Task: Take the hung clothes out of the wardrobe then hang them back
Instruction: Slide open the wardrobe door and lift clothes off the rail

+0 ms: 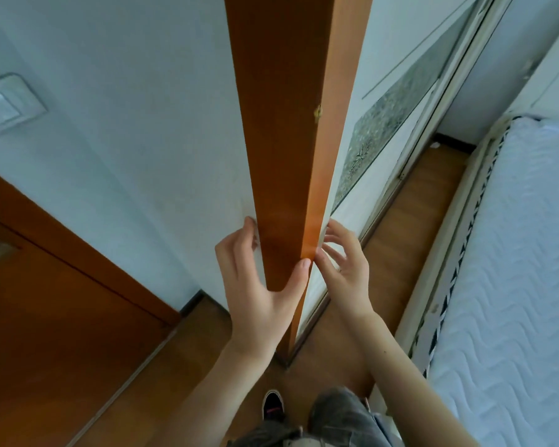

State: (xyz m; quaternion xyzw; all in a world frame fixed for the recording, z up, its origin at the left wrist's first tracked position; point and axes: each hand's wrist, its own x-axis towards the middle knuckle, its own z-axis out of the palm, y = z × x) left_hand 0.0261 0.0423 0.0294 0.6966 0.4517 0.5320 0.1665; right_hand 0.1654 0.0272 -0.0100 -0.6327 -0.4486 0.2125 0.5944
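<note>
The wardrobe (331,91) stands closed at 12 o'clock, so its inside is hidden from us. Our left hand (255,285) grips its brown side panel (271,172), thumb on the front edge. Our right hand (346,269) hooks curled fingers on the white sliding door (391,37) at 1 o'clock.

White wall (126,124), wooden floor (400,221) — quilted mattress (513,253) at right.
</note>
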